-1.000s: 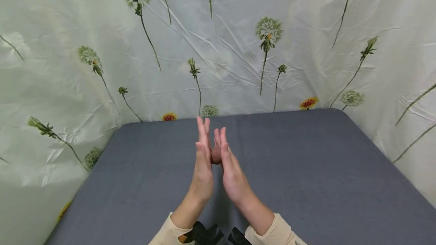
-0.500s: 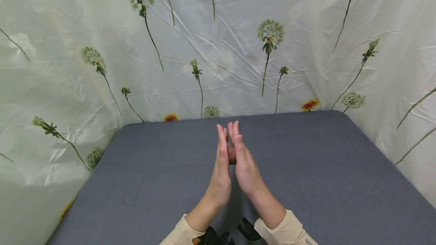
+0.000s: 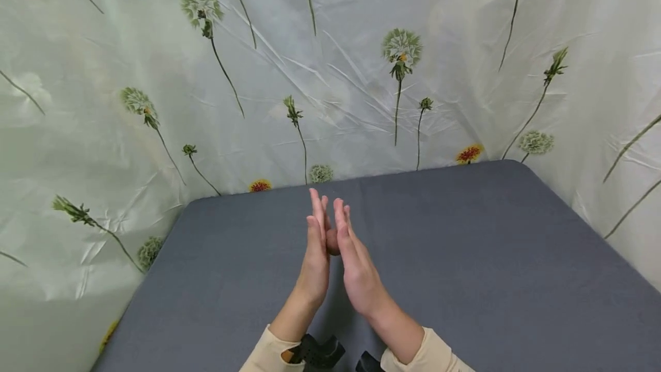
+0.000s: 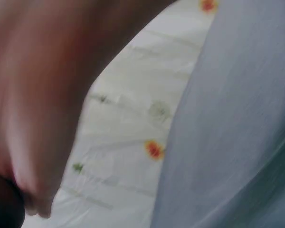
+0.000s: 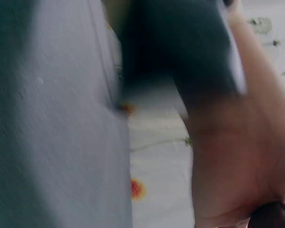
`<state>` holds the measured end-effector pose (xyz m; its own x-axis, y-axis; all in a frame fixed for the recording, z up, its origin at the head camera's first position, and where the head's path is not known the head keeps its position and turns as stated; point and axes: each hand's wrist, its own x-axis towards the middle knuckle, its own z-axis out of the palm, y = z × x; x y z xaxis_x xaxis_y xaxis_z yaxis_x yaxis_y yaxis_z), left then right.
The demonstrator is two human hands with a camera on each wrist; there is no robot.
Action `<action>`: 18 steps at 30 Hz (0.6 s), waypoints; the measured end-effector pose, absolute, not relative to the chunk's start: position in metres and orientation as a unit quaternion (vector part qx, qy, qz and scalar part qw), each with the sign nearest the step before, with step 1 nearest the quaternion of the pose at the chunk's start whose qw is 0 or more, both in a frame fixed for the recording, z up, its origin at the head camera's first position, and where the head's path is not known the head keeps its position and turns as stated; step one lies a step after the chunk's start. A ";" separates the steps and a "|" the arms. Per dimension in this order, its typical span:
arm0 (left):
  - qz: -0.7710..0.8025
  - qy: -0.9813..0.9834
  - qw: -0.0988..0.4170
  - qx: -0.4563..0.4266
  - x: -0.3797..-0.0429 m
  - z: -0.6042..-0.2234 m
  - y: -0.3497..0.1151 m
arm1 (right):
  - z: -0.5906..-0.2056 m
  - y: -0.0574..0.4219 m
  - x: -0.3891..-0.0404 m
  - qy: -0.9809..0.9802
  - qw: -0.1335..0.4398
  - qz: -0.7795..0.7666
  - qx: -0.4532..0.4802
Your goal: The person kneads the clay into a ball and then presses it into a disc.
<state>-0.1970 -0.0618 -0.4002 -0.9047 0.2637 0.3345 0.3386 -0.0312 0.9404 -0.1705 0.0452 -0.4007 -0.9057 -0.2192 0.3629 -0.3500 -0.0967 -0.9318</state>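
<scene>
A small brown ball (image 3: 333,242) sits pressed between my two palms, above the table. My left hand (image 3: 314,266) stands upright on its left side with straight fingers. Facing it from the right, my right hand (image 3: 358,271) also has its fingers extended and leans toward the left. Part of the ball is covered by the right hand in the head view. The left wrist view shows the dark ball (image 4: 5,202) at the lower left corner against the hand (image 4: 35,104). In the right wrist view the ball (image 5: 271,216) touches the palm (image 5: 237,161) at the bottom right.
A grey table (image 3: 465,245) spreads beneath both hands. Behind it and along the sides hangs a pale curtain (image 3: 351,108) printed with flowers. Black wrist devices (image 3: 321,352) show below the cream sleeves (image 3: 426,355).
Both hands shifted right and then back left, sliding against each other with the ball between the palms. The head view tilted slightly.
</scene>
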 end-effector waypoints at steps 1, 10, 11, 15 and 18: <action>-0.678 -0.700 0.025 -0.223 -0.194 -0.404 -0.058 | -0.401 0.050 -0.173 -0.671 0.053 0.709 0.209; -0.619 -0.725 0.103 -0.284 -0.180 -0.391 -0.049 | -0.402 0.062 -0.190 -0.633 0.012 0.746 0.205; -0.625 -0.723 0.107 -0.274 -0.182 -0.388 -0.052 | -0.404 0.058 -0.189 -0.633 0.004 0.745 0.211; -0.668 -0.706 0.099 -0.214 -0.195 -0.382 -0.069 | -0.408 0.042 -0.177 -0.653 -0.001 0.720 0.235; -0.690 -0.697 0.073 -0.185 -0.204 -0.388 -0.074 | -0.407 0.038 -0.170 -0.679 0.022 0.693 0.241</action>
